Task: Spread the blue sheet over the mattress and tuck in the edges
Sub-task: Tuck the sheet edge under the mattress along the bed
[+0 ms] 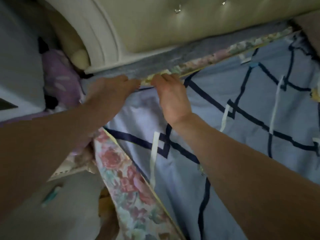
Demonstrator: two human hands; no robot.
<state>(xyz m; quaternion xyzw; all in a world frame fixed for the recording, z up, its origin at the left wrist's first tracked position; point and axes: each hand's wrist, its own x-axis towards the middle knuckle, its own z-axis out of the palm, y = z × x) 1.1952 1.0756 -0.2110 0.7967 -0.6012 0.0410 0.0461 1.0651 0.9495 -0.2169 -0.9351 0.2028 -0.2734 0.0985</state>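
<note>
The light blue sheet point(233, 104) with dark blue lines and white stripes lies over the floral mattress point(128, 184). The mattress's flowered side shows along the left edge and at the head end. My left hand point(110, 90) reaches to the top corner of the mattress, its fingertips pressed into the gap by the headboard. My right hand point(171, 97) is beside it, fingers curled over the mattress's head edge, where the sheet's edge meets it. The fingertips of both hands are partly hidden in the gap.
A cream padded headboard point(173, 23) with a curved white frame stands right behind the mattress. A purple pillow or cloth point(60, 75) lies at the left of the bed. Pale floor point(69, 205) runs along the bed's left side.
</note>
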